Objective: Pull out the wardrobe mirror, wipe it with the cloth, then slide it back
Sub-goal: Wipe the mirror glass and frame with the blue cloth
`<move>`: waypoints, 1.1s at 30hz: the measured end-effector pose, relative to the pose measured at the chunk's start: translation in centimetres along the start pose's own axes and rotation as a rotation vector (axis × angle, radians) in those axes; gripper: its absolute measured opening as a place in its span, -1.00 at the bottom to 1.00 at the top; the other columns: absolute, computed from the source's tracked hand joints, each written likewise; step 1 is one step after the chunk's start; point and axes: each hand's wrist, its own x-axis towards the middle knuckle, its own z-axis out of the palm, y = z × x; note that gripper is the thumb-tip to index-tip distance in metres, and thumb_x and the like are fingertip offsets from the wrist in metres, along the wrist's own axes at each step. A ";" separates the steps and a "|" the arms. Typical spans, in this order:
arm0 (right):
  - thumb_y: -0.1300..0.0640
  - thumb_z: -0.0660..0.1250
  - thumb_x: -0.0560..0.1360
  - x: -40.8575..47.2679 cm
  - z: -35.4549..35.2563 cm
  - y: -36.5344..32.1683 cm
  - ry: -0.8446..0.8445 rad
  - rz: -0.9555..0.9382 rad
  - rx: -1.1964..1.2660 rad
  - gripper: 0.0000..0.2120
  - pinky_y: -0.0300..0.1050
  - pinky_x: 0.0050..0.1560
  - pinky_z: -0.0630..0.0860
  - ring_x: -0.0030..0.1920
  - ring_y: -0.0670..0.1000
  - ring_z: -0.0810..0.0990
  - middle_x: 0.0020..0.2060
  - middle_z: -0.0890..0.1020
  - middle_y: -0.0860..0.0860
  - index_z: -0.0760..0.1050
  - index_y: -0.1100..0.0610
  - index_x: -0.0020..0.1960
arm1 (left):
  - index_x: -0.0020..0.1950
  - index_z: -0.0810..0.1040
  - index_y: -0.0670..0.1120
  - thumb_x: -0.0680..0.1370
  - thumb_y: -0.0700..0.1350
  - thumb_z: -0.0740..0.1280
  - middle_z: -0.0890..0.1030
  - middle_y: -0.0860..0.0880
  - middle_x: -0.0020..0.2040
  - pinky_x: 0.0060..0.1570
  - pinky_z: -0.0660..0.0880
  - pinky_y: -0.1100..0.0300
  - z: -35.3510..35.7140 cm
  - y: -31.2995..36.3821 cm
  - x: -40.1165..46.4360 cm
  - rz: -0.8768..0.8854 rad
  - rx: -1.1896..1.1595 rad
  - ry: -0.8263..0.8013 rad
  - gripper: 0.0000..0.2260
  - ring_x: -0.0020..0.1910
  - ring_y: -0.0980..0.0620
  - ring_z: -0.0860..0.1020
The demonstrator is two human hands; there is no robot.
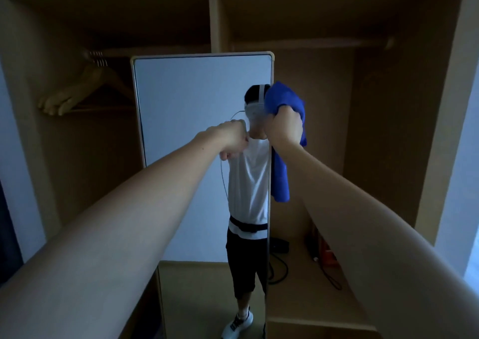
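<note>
Your right hand (pixel 285 126) is curled tight round a bunched blue cloth (pixel 283 105), held at the mirror's right edge about head height, with a long tail of cloth hanging down beside the frame. Your left hand (pixel 233 136) is closed into a fist against the glass near the middle; whether it grips anything, I cannot tell. The mirror (pixel 194 92) stands out in front of the wardrobe (pixel 337 105), facing you, its pale frame clear of the shelves.

To my eye you are at the wiping step or just leaving it. If wiping, flatten the cloth under your palm rather than balling it, and work top to bottom in overlapping passes. Steady the frame with the left hand at its edge, not on the glass, or you will likely leave smears. Gather the loose tail so it does not snag between the frame and the wardrobe. The hangers (pixel 85 89) at the left are well apart.
</note>
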 end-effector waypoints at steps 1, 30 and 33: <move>0.27 0.21 0.53 0.0 0.3 0.1 0.024 -0.007 0.011 -0.87 -0.08 -0.29 0.44 -0.25 0.10 0.54 -0.28 0.57 0.11 0.51 0.24 -0.15 | -0.10 0.62 -0.06 0.41 -0.11 0.29 0.71 -0.05 -0.22 -0.30 0.49 0.23 -0.2 0.0 0.0 -0.005 -0.001 -0.006 -0.85 -0.29 -0.03 0.71; 0.14 0.17 0.63 -10.7 4.2 7.7 -0.204 0.043 -0.133 -0.71 -0.10 -0.30 0.41 -0.26 0.09 0.58 -0.26 0.63 0.14 0.55 0.27 -0.13 | -0.35 0.57 -0.02 0.27 -0.10 0.13 0.71 -0.10 -0.32 -0.18 0.61 0.02 -0.4 -0.5 0.2 -0.034 -0.088 0.032 -0.79 -0.31 -0.13 0.71; 0.18 0.19 0.60 -7.7 3.1 6.0 -0.186 0.011 -0.177 -0.76 -0.07 -0.27 0.43 -0.22 0.11 0.57 -0.26 0.58 0.12 0.49 0.24 -0.19 | -0.46 0.56 0.10 0.29 -0.13 0.13 0.70 -0.09 -0.31 -0.28 0.56 0.08 -0.3 -0.1 0.3 -0.004 -0.077 0.034 -0.75 -0.33 -0.12 0.68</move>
